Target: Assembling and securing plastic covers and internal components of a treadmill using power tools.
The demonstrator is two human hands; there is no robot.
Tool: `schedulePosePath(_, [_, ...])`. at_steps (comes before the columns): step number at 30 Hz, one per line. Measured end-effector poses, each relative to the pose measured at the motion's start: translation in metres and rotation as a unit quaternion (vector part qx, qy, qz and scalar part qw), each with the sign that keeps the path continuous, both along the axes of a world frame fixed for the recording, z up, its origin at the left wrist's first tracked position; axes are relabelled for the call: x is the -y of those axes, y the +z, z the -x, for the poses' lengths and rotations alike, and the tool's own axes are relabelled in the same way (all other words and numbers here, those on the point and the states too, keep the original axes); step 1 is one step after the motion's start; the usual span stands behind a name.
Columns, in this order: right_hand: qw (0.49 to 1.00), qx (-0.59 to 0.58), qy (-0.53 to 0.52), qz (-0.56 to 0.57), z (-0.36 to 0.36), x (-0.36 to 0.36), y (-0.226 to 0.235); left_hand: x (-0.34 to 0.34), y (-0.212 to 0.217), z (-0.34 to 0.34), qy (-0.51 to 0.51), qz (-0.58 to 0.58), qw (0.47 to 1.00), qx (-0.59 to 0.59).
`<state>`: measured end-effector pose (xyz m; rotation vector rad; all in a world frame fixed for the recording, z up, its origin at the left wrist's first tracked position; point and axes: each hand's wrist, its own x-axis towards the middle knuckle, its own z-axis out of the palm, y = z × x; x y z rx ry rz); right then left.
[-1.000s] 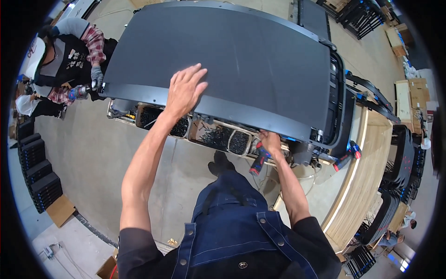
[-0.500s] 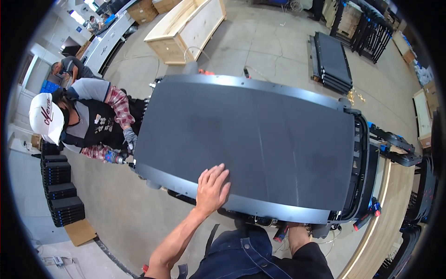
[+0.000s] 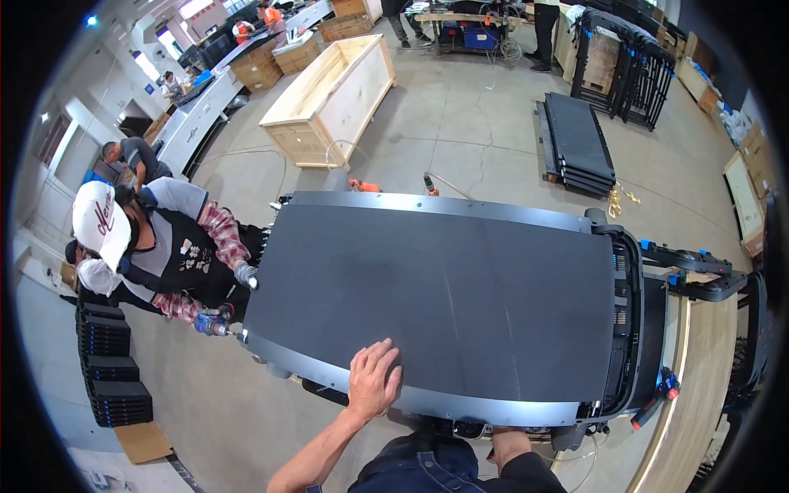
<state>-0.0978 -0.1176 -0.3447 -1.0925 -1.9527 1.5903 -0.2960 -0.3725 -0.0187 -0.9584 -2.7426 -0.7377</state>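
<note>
A long treadmill deck (image 3: 394, 287) with a black belt and silver-grey side rails lies across in front of me. My left hand (image 3: 375, 380) lies flat on its near edge, over the rail and onto the belt, fingers stretched and holding nothing. My right forearm (image 3: 511, 449) reaches under the near rail toward the right end; the hand itself is hidden below the deck. At the deck's left end, a co-worker's gloved hand (image 3: 246, 274) touches the corner. That co-worker's other hand holds a blue power drill (image 3: 214, 322) near the lower left corner.
Beyond the deck stand an open wooden crate (image 3: 333, 103) and a stack of dark panels (image 3: 578, 140). On the right, a red-and-black power tool (image 3: 657, 398) lies beside a wooden board (image 3: 699, 386). Stacked black parts (image 3: 115, 361) stand at left.
My view has tilted up, so the deck sits lower in it. The co-worker's drill has drawn back slightly from the deck's end. My left hand stays on the rail and belt.
</note>
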Motion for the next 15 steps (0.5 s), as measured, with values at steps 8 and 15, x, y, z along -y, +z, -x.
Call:
schedulePosePath(8, [0.994, -0.038, -0.038, 0.094, -0.009, -0.025, 0.024, 0.006, -0.001, 0.0, 0.004, -0.016, 1.0, -0.004])
schedulePosePath(15, [0.978, -0.077, -0.063, 0.186, -0.008, -0.025, 0.041, 0.009, 0.0, -0.004, 0.004, -0.022, 1.0, -0.012])
